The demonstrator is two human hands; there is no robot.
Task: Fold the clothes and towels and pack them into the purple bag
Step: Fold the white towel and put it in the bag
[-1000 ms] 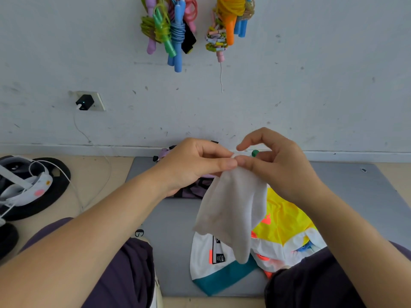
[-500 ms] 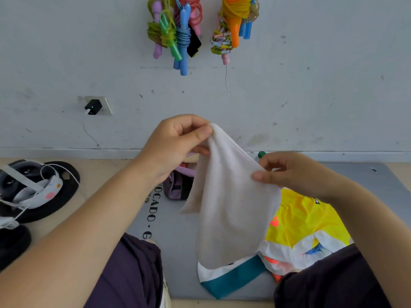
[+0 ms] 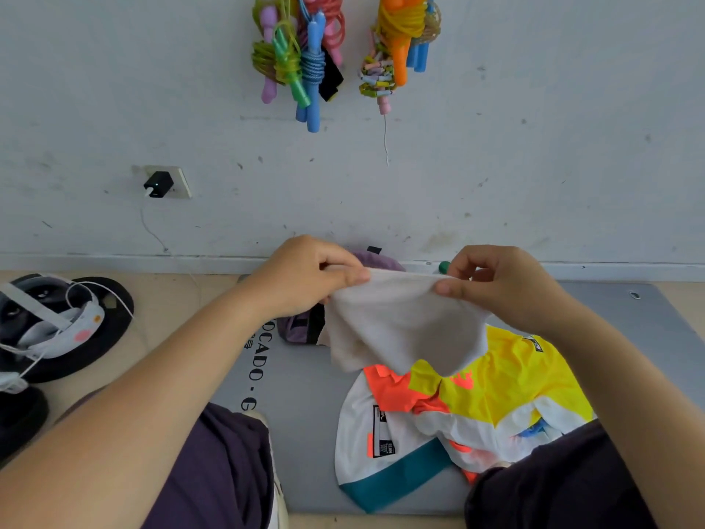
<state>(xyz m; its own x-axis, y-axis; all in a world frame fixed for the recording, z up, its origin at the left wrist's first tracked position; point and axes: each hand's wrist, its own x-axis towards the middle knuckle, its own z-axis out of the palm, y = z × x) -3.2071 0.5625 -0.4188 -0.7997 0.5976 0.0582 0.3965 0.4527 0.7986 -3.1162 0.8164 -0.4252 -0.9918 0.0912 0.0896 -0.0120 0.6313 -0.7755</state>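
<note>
Both hands are up in front of the person, each pinching the top edge of a small white towel [image 3: 400,322]: the left hand [image 3: 305,276] has thumb and curled fingers closed on the towel's left corner, and the right hand [image 3: 499,284] nips the right corner between thumb and forefinger, the other fingers loosely bent. The edge between them is drawn fairly straight while the rest hangs in a soft, uneven drape with a rounded lower hem. The cloth looks thin, matte and slightly napped, limp enough to sag. That limpness is the likely trouble: if either pinch is shallow the corner could slide out and the towel would drop in a heap, and if the two corners are not level the fold would probably come out skewed. Below the hands and just under the towel's hem lies a sports jersey [image 3: 477,399], smooth and slick-looking in yellow, orange, white and teal, crumpled and not yet folded; the hanging towel could brush it and drag it out of place. Behind the left hand, partly hidden by it and the towel, sits the purple bag [image 3: 301,330], soft-sided with black trim, its opening not visible from here. Everything rests on a grey mat [image 3: 305,395] with printed lettering, flat and smooth.
</note>
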